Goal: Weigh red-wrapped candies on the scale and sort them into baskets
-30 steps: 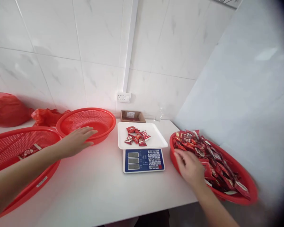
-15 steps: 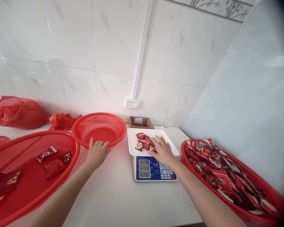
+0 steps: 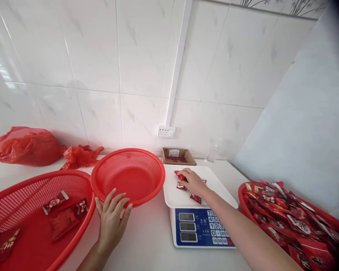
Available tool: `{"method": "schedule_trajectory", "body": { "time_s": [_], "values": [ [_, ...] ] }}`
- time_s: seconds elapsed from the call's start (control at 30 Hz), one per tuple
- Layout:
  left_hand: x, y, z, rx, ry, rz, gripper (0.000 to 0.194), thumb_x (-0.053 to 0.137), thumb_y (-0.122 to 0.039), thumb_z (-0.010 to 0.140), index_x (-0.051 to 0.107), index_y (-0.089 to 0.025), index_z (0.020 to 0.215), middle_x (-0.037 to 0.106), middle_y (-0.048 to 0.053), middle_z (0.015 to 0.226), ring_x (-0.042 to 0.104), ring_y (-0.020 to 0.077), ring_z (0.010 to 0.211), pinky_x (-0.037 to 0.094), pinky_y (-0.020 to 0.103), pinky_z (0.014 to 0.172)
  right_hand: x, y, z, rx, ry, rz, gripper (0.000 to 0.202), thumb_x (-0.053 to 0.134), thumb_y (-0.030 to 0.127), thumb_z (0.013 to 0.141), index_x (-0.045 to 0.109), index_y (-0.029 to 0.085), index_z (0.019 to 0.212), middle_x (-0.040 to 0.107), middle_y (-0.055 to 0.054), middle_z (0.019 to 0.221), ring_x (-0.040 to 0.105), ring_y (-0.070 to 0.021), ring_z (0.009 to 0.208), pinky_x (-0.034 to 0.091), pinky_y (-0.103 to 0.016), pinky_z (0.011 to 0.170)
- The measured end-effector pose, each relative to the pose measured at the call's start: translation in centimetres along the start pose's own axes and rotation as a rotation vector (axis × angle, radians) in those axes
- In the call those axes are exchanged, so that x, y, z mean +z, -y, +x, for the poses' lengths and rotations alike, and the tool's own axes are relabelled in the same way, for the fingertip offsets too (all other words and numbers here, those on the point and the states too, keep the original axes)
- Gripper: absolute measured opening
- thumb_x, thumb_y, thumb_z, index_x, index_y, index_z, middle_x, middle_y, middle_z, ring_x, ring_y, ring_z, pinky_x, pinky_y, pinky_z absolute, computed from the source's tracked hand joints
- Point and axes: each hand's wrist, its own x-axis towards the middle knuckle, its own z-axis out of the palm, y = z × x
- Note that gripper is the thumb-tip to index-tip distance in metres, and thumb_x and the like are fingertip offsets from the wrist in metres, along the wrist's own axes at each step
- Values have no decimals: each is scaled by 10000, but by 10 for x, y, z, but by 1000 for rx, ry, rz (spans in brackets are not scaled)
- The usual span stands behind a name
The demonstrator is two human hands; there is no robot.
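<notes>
My left hand (image 3: 110, 220) is open, fingers spread, at the near rim of a round red plastic basket (image 3: 130, 184); I cannot tell whether the fingertips touch it. Nothing lies in that basket. On the right, my right hand (image 3: 193, 183) is closed over the white tray (image 3: 217, 190) of a digital scale (image 3: 188, 227). Its fingers pinch a small red snack packet (image 3: 182, 177). Close by on the tray lie another red packet (image 3: 181, 186) and one by the wrist (image 3: 196, 198). My forearm hides part of the scale's keypad.
A large red basket (image 3: 81, 175) at left holds several packets. At right another red basket (image 3: 241, 197) is heaped with packets. Behind are red plastic bags (image 3: 28, 146), a small cardboard box (image 3: 190, 158), a clear plastic bottle (image 3: 211, 153) and a wall socket (image 3: 166, 131).
My right hand has closed on a packet, and fewer packets show loose on the tray. My left hand has spread its fingers at the round basket's rim. The view has shifted.
</notes>
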Motion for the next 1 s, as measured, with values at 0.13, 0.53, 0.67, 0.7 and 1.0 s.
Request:
{"method": "schedule_trajectory", "body": {
  "time_s": [0.13, 0.53, 0.67, 0.7, 1.0],
  "values": [
    [4, 3, -4, 20, -30, -12, 253, 426, -332, 872, 668, -273, 916, 671, 65, 1060, 475, 314, 1191, -11, 619, 1086, -12, -8, 18, 123, -130, 53, 231, 403, 279, 861, 597, 236, 978, 632, -41, 983, 595, -186, 875, 453, -330, 785],
    [12, 8, -11, 96, -110, -47, 211, 496, -244, 838, 637, -253, 994, 649, 83, 1121, 376, 296, 1297, 34, 610, 1092, -26, 71, 64, -1, 86, 496, 642, 422, 554, 852, 269, 283, 1414, 383, -85, 1436, 457, -235, 1236, 408, -425, 986],
    [14, 6, -12, 169, -170, -89, 235, 537, -173, 814, 620, -241, 1024, 661, 62, 1096, 379, 260, 1302, 61, 572, 1105, -36, 37, 22, 80, 82, 163, 704, 434, 623, 811, 279, 305, 1419, 223, -54, 1516, 175, -269, 1389, 212, -479, 1105],
    [14, 5, -12, 176, -170, -96, 240, 544, -167, 811, 619, -238, 1028, 661, 61, 1095, 381, 258, 1301, 65, 566, 1107, -36, 24, 8, 125, 97, 89, 728, 442, 640, 795, 279, 305, 1420, 209, -57, 1520, 139, -283, 1396, 194, -496, 1106],
    [13, -1, -12, 199, -152, -90, 225, 557, -213, 813, 628, -246, 1023, 666, 58, 1084, 439, 274, 1248, 52, 559, 1106, -9, 1, -35, 258, 324, -174, 800, 481, 649, 753, 196, 355, 1441, 72, -56, 1548, -29, -334, 1399, 109, -595, 1073]
  ]
}}
